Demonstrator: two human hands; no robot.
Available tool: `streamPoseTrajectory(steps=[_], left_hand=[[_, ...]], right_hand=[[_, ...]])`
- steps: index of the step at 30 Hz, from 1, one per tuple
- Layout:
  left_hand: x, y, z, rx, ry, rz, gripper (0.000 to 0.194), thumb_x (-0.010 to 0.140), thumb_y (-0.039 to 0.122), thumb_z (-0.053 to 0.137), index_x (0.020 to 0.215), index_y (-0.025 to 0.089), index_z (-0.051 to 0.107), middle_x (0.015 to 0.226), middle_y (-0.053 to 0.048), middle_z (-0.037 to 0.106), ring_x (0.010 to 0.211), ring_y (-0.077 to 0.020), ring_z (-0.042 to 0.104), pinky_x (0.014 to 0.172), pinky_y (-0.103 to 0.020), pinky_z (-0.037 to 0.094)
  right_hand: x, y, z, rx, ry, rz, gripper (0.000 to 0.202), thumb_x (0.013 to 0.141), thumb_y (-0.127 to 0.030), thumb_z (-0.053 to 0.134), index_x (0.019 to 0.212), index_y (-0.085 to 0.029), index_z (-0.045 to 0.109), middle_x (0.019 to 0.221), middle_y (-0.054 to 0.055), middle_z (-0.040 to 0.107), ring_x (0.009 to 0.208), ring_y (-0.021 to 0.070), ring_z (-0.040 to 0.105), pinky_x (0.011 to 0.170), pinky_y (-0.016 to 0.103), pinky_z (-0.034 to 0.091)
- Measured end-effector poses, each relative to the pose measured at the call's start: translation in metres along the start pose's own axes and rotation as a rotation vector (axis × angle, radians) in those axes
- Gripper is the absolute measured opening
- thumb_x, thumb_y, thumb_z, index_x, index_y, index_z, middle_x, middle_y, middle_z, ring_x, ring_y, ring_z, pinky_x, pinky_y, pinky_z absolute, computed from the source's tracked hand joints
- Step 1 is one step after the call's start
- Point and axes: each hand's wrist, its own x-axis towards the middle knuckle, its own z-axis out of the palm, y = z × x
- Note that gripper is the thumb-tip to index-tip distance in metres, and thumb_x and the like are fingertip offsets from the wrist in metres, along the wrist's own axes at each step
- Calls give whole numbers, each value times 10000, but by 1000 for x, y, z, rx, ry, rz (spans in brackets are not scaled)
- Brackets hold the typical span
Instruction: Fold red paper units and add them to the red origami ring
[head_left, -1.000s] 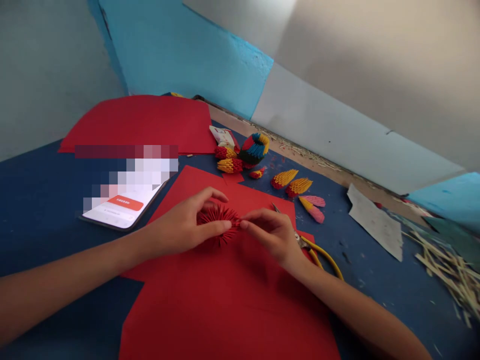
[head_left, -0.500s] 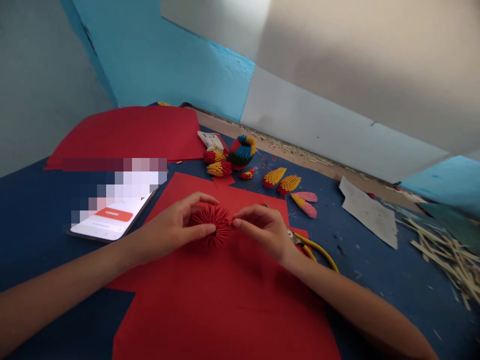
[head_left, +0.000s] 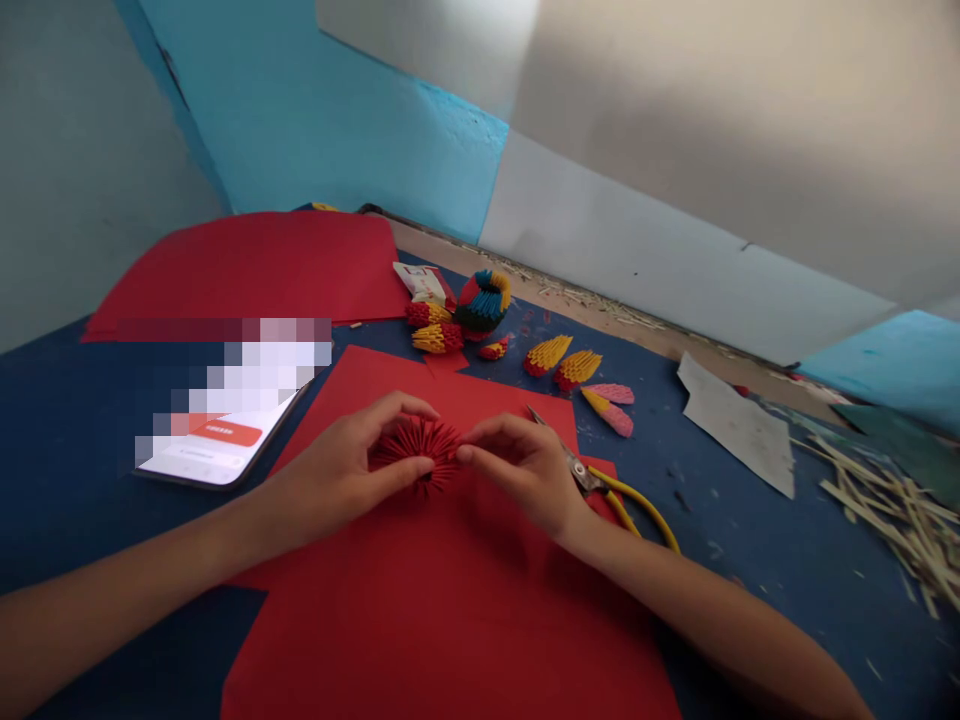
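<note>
A round red folded-paper piece [head_left: 409,455], spiky all round like a sunburst, is held above red sheets. On its left side, my left hand [head_left: 367,455] grips it, with the thumb pressing near its dark centre. My right hand [head_left: 529,465] has its thumb and index finger pinched together at the right-hand spikes. A small bit of red paper shows at those fingertips; most of it is hidden by them. Below both hands lies a red paper sheet [head_left: 450,610].
A phone [head_left: 225,455] with a lit screen lies left. Yellow-handled pliers [head_left: 630,490] are beside my right wrist. Behind stand folded-paper pieces in yellow and red [head_left: 577,370] and a multicoloured one [head_left: 484,305]. Pale strips [head_left: 892,510] are scattered right; a red paper stack [head_left: 255,265] lies back left.
My right hand has shifted slightly left, bringing its pinched fingertips up against the spikes. More of the pliers' pointed end now shows. My left hand keeps its hold.
</note>
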Motion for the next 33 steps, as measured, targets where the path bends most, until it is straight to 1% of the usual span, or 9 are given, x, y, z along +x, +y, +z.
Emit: streamPoseTrajectory(steps=[2, 5, 7, 10, 14, 19, 24, 27, 33], left_hand=[[0, 0, 0, 16, 9, 5, 283, 826, 308, 591, 1087, 238, 507, 1054, -26, 647, 932, -190, 646, 811, -294, 524], [1, 0, 0, 29, 20, 14, 332, 795, 272, 585, 1113, 234, 496, 1093, -35, 646, 988, -203, 636, 853, -310, 506], [1, 0, 0, 57, 39, 7, 325, 770, 234, 572, 1088, 225, 504, 1067, -35, 654, 972, -205, 640, 839, -310, 504], [1, 3, 2, 143, 59, -11, 301, 722, 181, 554, 1019, 214, 526, 966, -15, 668, 874, -196, 648, 778, -301, 501], [0, 8, 3, 231, 72, 2, 292, 691, 164, 541, 980, 206, 548, 897, 1, 663, 798, -185, 630, 724, -292, 480], [0, 8, 3, 236, 85, 20, 284, 676, 151, 537, 955, 198, 558, 833, 21, 645, 701, -153, 607, 652, -256, 462], [1, 9, 3, 241, 85, 17, 257, 677, 148, 544, 929, 193, 569, 864, 10, 660, 767, -167, 618, 687, -261, 462], [2, 10, 4, 265, 90, 17, 245, 672, 151, 555, 912, 192, 576, 854, 9, 664, 762, -171, 616, 677, -262, 455], [3, 8, 5, 277, 97, 30, 240, 664, 152, 564, 900, 190, 581, 849, 6, 671, 759, -171, 618, 672, -263, 449]], right_hand=[[1, -1, 0, 8, 7, -6, 158, 690, -308, 758, 731, -193, 656, 711, 3, 701, 646, 111, 654, 617, 229, 528], [2, -2, 0, 35, 1, -10, 156, 695, -306, 753, 725, -191, 653, 707, 0, 702, 642, 105, 653, 623, 226, 533], [1, -1, 0, 40, -11, -7, 152, 695, -301, 753, 727, -189, 655, 705, -2, 702, 637, 101, 652, 620, 220, 530], [-1, 0, 2, 14, -25, -7, 159, 694, -307, 752, 733, -185, 658, 705, 1, 704, 639, 104, 652, 609, 221, 523], [-3, 0, 5, -54, -22, -21, 155, 708, -312, 743, 733, -186, 656, 706, 7, 703, 635, 111, 649, 589, 229, 513], [-4, -1, 7, -87, -10, -30, 155, 713, -314, 736, 723, -188, 646, 690, 7, 694, 615, 115, 635, 568, 237, 503], [-5, -1, 7, -128, -3, -39, 155, 715, -310, 734, 749, -188, 644, 714, 12, 698, 633, 123, 643, 588, 243, 504], [-5, 1, 7, -142, -4, -53, 161, 728, -313, 725, 771, -191, 630, 731, 12, 698, 646, 125, 650, 595, 242, 504], [-7, 2, 9, -143, -39, -34, 254, 733, -293, 715, 897, -205, 542, 776, 22, 721, 708, 148, 691, 606, 247, 510]])
